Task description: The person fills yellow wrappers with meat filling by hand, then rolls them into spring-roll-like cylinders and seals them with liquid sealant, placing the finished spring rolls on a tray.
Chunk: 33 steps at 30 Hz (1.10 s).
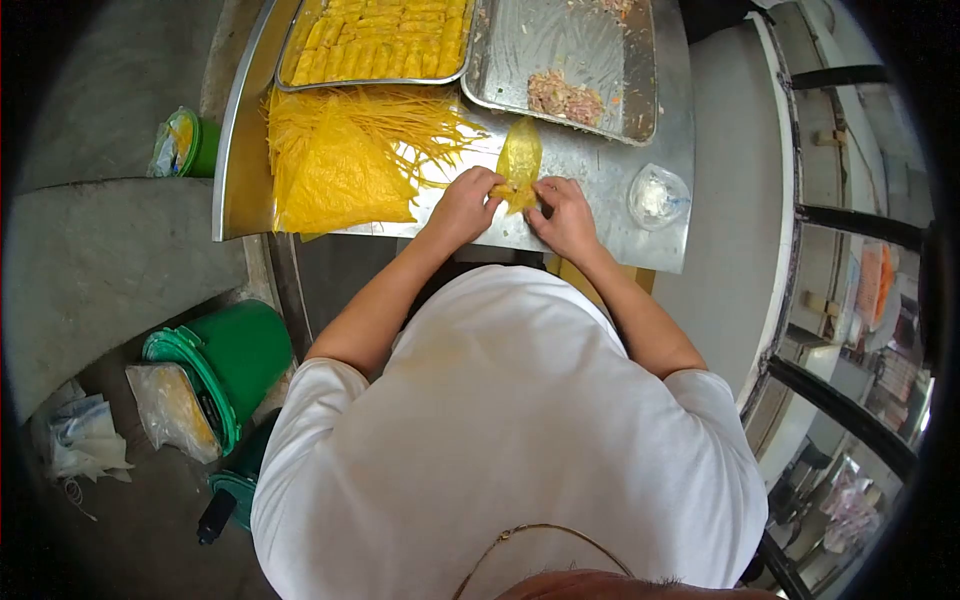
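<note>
A thin, translucent yellow wrapper point(520, 152) lies on the metal table, its long end pointing away from me. My left hand point(466, 207) pinches the near left part of it, and my right hand point(563, 214) pinches the near right part. Between my fingertips the wrapper is folded over a small filling, mostly hidden. Left of my left hand rests a stack of yellow wrapper sheets point(340, 175) with loose yellow strips point(425, 125) spread behind it. Beyond my hands, a metal tray point(510, 65) holds clumps of chopped meat filling point(563, 98).
At the back left, another tray point(378, 83) is packed with yellow rolls point(385, 40). A clear bag with white contents point(658, 196) sits on the table's right. Green buckets point(240, 350) stand on the floor at left. Black bars point(845, 415) run along the right side.
</note>
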Each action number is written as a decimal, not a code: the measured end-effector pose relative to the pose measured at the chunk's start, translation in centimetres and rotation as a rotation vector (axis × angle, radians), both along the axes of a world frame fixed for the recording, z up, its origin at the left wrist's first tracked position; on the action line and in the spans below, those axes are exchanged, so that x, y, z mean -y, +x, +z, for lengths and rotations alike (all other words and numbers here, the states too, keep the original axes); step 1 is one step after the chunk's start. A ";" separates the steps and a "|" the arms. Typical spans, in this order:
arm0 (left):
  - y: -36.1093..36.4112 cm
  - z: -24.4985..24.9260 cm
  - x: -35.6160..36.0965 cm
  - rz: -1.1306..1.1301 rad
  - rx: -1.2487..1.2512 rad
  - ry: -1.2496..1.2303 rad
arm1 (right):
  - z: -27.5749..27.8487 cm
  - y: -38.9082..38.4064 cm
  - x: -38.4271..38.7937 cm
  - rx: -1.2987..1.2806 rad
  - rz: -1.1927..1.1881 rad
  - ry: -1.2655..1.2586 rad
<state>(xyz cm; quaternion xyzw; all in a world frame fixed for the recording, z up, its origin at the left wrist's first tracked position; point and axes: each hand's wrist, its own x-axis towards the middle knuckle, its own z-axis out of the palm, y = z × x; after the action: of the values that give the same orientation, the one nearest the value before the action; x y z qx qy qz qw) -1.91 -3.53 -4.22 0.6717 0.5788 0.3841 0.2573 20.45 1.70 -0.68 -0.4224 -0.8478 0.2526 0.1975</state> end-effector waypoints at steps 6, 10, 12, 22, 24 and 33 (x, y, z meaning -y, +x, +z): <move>0.8 1.0 0.1 -0.012 0.048 -0.112 | -0.7 0.1 0.7 -0.073 -0.069 0.012; 1.7 1.5 0.1 0.017 0.118 -0.238 | 0.6 0.1 1.0 -0.112 0.005 0.135; 1.9 1.9 -0.1 0.044 0.162 -0.281 | 0.4 0.5 0.9 -0.087 0.024 0.168; 1.9 1.7 1.0 -0.036 0.036 -0.181 | 0.4 0.1 0.5 -0.154 -0.019 -0.064; 2.0 1.7 1.1 -0.036 0.051 -0.128 | 0.4 0.0 1.0 -0.148 0.133 0.001; 2.5 2.7 1.8 0.004 0.206 -0.361 | 1.6 0.5 1.9 -0.148 0.092 0.022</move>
<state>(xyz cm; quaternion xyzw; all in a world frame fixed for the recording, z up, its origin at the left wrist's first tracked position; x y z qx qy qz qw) 0.58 -5.28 -1.53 0.5708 0.6101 0.3413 0.4307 20.94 -0.18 0.96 -0.3609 -0.8521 0.2827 0.2525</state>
